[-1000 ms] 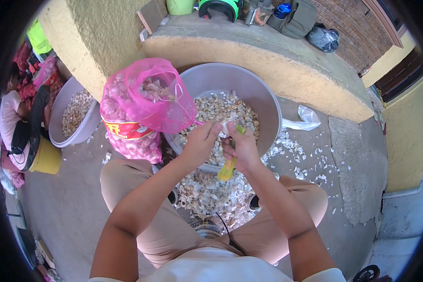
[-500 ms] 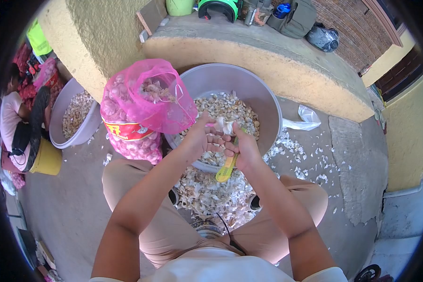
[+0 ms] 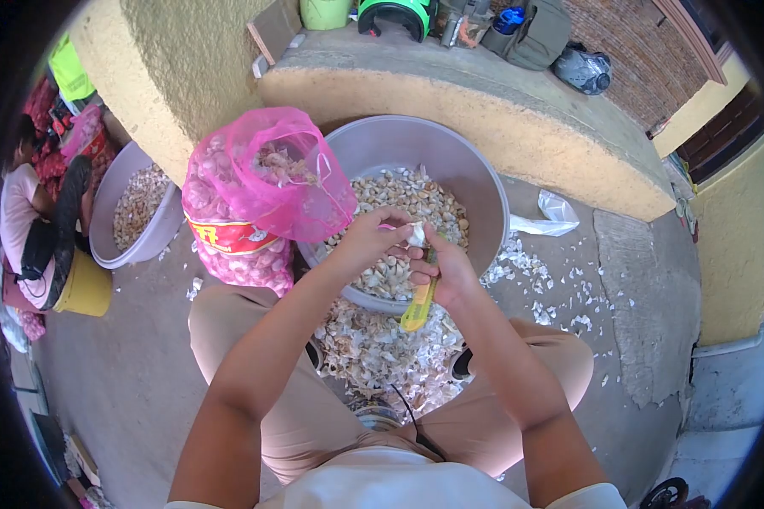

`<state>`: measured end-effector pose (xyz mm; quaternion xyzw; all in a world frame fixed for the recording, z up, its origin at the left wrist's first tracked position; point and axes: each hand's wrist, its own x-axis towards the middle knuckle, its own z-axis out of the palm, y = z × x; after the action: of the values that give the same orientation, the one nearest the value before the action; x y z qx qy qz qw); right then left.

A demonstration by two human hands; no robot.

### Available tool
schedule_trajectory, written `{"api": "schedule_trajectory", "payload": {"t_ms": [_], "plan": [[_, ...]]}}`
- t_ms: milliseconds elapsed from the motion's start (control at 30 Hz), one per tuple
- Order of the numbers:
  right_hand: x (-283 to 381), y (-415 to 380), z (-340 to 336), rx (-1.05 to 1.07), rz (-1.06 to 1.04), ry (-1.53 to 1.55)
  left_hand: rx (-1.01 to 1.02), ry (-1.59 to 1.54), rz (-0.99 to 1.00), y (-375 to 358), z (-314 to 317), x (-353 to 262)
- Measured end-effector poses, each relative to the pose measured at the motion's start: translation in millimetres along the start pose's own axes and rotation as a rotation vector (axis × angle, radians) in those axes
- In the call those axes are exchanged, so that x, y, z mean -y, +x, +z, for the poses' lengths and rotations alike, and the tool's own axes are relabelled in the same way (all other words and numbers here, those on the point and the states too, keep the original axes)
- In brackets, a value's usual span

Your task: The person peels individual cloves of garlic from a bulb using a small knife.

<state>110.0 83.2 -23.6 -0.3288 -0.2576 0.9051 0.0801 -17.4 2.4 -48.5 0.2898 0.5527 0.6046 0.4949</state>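
Both hands are over the front part of a large grey tub (image 3: 484, 204) that holds many garlic cloves (image 3: 407, 191). My left hand (image 3: 373, 242) is closed on a whitish piece of garlic (image 3: 416, 234), its fingertips meeting those of my right hand. My right hand (image 3: 450, 265) is wrapped round a yellow-green cutter (image 3: 418, 310), whose end points down toward my lap; its thumb touches the garlic. Left of the tub stands a pink mesh bag (image 3: 238, 263) full of garlic. A heap of peelings (image 3: 390, 352) lies between my feet.
At the left a person (image 3: 25, 204) sits by another tub (image 3: 165, 225) of cloves and a yellow bucket (image 3: 89, 284). Behind my tub runs a concrete ledge (image 3: 450, 76) with a green helmet (image 3: 395, 17) and a backpack (image 3: 530, 38). A plastic bag (image 3: 556, 214) lies right.
My hands have drawn closer together around the garlic. The left fingers, spread before, are now bent in. The cutter has shifted slightly to the right with my right hand.
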Motion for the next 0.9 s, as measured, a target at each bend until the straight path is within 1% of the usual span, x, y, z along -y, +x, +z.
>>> {"api": "schedule_trajectory", "payload": {"t_ms": [33, 133, 233, 267, 333, 367, 433, 467, 533, 633, 667, 733, 767, 833, 900], "plan": [[0.9, -0.6, -0.2, 0.004, 0.003, -0.003, 0.001, 0.016, 0.001, -0.4, 0.8, -2.1], [2.8, -2.2, 0.0, 0.0, 0.012, -0.053, -0.06, 0.214, 0.02, -6.0, 7.4, -12.6], [2.6, -0.9, -0.5, -0.005, -0.006, -0.122, -0.096, 0.325, 0.117, -3.2, 6.3, -5.1], [2.2, -0.5, -0.9, -0.006, -0.016, -0.144, -0.096, 0.308, 0.124, -2.6, 5.5, -3.6], [3.4, -3.7, 2.7, 0.004, -0.052, -0.224, -0.097, 0.274, 0.139, -3.0, 4.4, -4.3], [3.9, -4.8, 4.3, 0.01, -0.07, -0.264, -0.096, 0.379, 0.148, -4.4, 4.6, -5.6], [4.1, -4.1, 5.4, -0.034, -0.125, -0.444, -0.092, 0.59, 0.167, -11.1, 8.1, -16.2], [4.3, -3.9, 5.7, -0.056, -0.152, -0.534, -0.069, 0.588, 0.17, -9.6, 5.7, -13.8], [8.5, -4.7, 3.8, -0.032, -0.159, -0.51, -0.023, 0.583, 0.177, -7.4, -1.4, -8.5], [11.7, -7.2, 2.7, 0.01, -0.164, -0.48, -0.006, 0.452, 0.138, -10.7, -4.4, -6.4], [12.5, -8.0, 3.2, 0.024, -0.166, -0.471, -0.029, 0.487, 0.151, -12.0, -3.1, -7.4], [11.2, -9.9, 7.6, -0.023, -0.163, -0.551, -0.072, 0.558, 0.176, -16.1, 1.2, -10.2], [10.3, -10.4, 9.1, -0.047, -0.162, -0.59, -0.094, 0.59, 0.233, -17.9, 3.5, -10.6], [8.9, -9.4, 8.3, -0.021, -0.17, -0.57, -0.138, 0.653, 0.347, -21.5, 8.1, -10.8], [9.4, -9.9, 7.9, 0.021, -0.162, -0.524, -0.157, 0.747, 0.412, -25.5, 11.8, -13.5]]}}
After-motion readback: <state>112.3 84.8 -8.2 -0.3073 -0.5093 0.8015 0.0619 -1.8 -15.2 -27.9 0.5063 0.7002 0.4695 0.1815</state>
